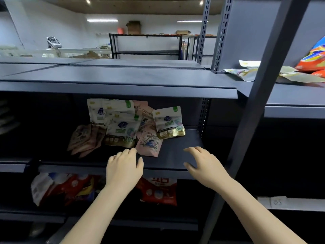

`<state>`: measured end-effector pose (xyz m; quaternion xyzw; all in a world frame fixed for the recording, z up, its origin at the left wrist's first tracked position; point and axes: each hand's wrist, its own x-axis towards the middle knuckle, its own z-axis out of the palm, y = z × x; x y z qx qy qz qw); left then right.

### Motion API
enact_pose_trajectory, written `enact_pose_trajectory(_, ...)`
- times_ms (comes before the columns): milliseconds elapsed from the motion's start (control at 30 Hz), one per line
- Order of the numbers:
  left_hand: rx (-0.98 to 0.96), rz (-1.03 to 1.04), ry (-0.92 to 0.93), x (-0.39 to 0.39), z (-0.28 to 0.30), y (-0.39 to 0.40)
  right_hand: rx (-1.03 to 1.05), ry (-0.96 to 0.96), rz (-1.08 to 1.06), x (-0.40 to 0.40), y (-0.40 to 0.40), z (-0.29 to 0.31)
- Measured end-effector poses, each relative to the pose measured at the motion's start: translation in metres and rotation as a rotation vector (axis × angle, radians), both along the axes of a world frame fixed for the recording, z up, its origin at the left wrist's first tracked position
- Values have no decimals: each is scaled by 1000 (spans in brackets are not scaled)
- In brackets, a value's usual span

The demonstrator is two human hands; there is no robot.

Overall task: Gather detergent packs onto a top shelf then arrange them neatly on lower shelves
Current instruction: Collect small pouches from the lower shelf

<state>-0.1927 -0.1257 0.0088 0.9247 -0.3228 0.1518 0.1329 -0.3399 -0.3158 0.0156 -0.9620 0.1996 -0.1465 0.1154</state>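
Observation:
Several detergent packs lie in a loose heap on the middle shelf (pixel 182 147): white-and-gold pouches (pixel 168 122), pink flowered pouches (pixel 149 143) and brownish ones (pixel 86 138) at the left. My left hand (pixel 124 168) hovers at the shelf's front edge with fingers relaxed, its fingertips just short of the front pink pouch. My right hand (pixel 204 164) is spread over the bare right part of the shelf and holds nothing. The top shelf (pixel 123 76) above carries no packs.
Red and white detergent bags (pixel 158 191) lie on the shelf below. On the neighbouring rack at the upper right lie flat yellowish pouches (pixel 246 73) and orange bags (pixel 314 59). A grey upright post (pixel 253 95) stands close to my right arm.

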Motion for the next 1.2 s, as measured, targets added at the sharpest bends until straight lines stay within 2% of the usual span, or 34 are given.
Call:
enact_pose_trajectory(200, 12, 63, 72, 49, -2, -20, 32, 55, -24, 49, -26, -9)
enact_pose_trajectory(333, -51, 128, 252, 78, -10, -32, 96, 104, -67, 76, -52, -17)
enact_pose_trajectory(433, -170, 167, 420, 103, -25, -36, 126, 88, -65, 91, -69, -26)
enact_pose_trajectory(600, -286, 169, 540, 144, -46, -41, 157, 83, -106, 116, -92, -42)
enact_pose_trajectory(733, -310, 140, 468, 178, -55, -45, 142, 61, -147, 139, -106, -54)
enact_pose_trajectory(833, -387, 21, 420, 198, -65, -52, 182, 28, -195, 159, -116, -64)
enact_pose_trajectory(967, -480, 162, 513, 225, -76, -60, 344, -32, -299, 185, -130, -76)
enact_pose_trajectory(1067, -439, 139, 509, 239, -80, -57, 512, -176, -377, 203, -139, -83)
enact_pose_trajectory(1200, -486, 121, 567, 258, -89, -61, 610, -214, -410, 216, -145, -92)
